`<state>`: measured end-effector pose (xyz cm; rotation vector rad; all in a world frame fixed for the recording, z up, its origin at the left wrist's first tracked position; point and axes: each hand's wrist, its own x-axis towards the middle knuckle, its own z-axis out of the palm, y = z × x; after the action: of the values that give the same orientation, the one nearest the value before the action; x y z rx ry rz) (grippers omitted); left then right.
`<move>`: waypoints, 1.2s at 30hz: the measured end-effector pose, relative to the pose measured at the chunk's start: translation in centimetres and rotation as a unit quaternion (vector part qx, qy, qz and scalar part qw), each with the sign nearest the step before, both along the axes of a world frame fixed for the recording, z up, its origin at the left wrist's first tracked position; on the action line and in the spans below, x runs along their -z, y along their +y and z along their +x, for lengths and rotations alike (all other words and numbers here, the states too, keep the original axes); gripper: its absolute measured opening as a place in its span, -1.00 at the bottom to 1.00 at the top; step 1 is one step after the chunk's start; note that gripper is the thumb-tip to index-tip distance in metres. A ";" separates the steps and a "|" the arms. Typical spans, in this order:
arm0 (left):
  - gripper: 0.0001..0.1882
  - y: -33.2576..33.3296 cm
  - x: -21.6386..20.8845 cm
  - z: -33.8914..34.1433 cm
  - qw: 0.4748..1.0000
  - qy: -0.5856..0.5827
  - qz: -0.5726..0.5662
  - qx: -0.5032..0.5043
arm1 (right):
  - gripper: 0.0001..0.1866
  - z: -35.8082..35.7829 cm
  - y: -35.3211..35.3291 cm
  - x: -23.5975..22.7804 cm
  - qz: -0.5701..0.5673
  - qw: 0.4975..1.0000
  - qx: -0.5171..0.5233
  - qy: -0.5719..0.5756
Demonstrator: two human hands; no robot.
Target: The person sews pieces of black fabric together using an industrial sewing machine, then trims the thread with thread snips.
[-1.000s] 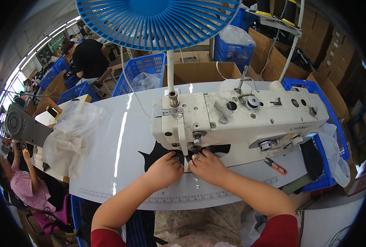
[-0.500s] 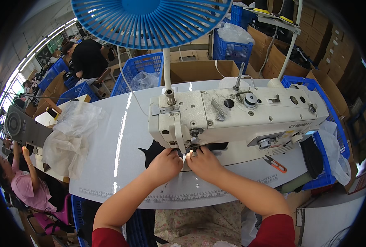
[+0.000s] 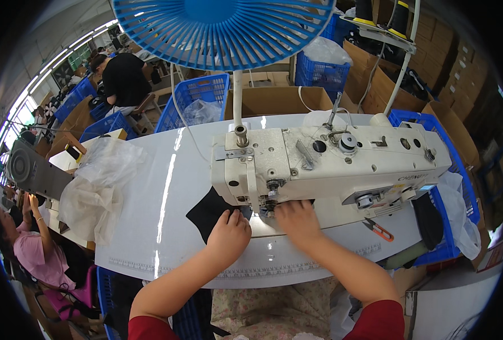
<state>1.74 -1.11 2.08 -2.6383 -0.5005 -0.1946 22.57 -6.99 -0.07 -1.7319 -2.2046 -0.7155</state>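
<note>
A piece of black fabric (image 3: 207, 211) lies on the white sewing machine's (image 3: 319, 164) bed and tabletop, left of the needle area. My left hand (image 3: 229, 232) is closed on its right part, fingers bent and pressed down. Just right of the presser foot, my right hand (image 3: 298, 222) rests low with fingers together and bent. Its fingertips are partly hidden under the machine head, and what they hold cannot be made out. A little dark material shows behind that hand.
Orange-handled thread snips (image 3: 380, 229) lie right on the white table (image 3: 149, 226). Crumpled clear plastic (image 3: 96, 198) sits at the left. A blue fan (image 3: 223, 34) hangs above. Blue crates (image 3: 197, 90) and cardboard boxes stand behind. Two other people sit to the left.
My left hand has moved slightly down and away from the needle area, and more black fabric shows left of it. My right hand has shifted right. The whole view has tilted slightly.
</note>
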 end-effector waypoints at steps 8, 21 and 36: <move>-0.81 -1.1 -0.9 0.9 0.993 0.060 -0.098 -0.032 | -0.88 -1.9 -0.7 -2.8 -0.118 0.971 -0.174 -0.111; -0.76 -0.7 -0.4 -0.4 0.990 -0.005 -0.135 -0.041 | -0.84 -3.2 -0.2 -2.4 -0.229 0.961 -0.138 -0.071; -0.67 -1.1 1.4 -0.2 0.992 -0.056 -0.114 -0.017 | -0.74 -4.3 -0.5 -2.0 -0.190 0.972 -0.092 -0.101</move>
<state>1.55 -2.18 0.71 -2.8489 -0.6401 -0.2922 18.28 -7.48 1.97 -1.6386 -2.7490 -0.4661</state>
